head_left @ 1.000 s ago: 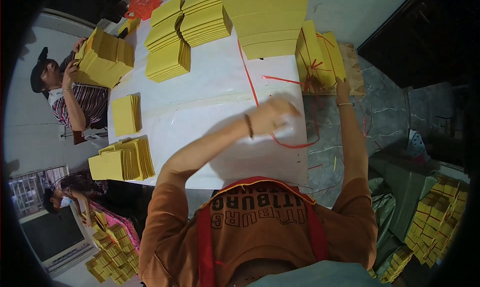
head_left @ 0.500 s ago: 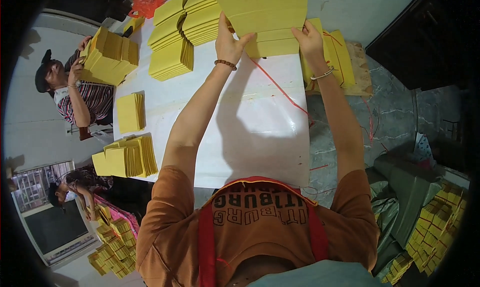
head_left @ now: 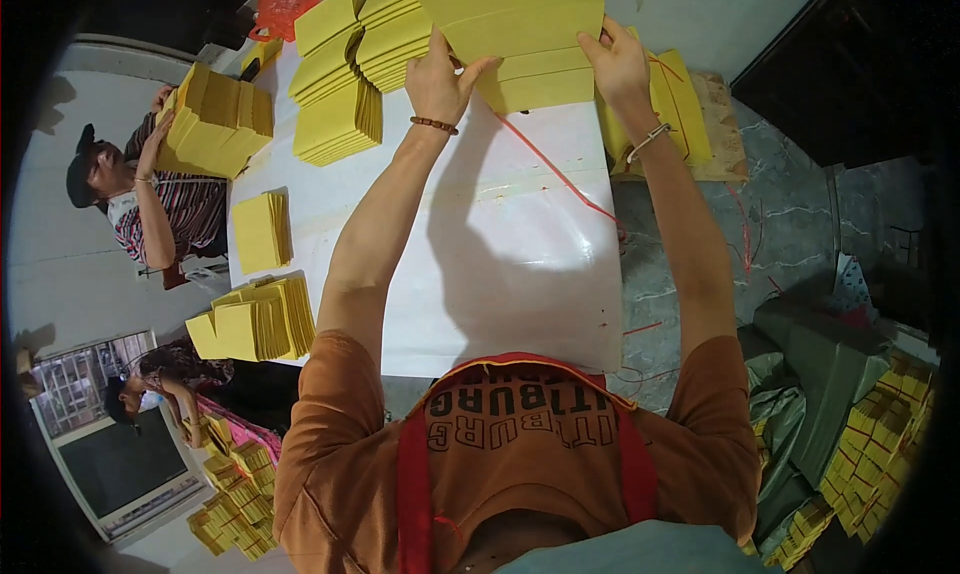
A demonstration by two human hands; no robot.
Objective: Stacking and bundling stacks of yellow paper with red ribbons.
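While fingers of the right hand grip one side of the yellow stack, the left hand clasps the other.

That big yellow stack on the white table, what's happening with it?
A person holds the big yellow stack by its sides, left hand and right hand gripping opposite edges. A red strap runs from its near edge to the right side of the white table. At the left, a co-worker has hands on another yellow pile.
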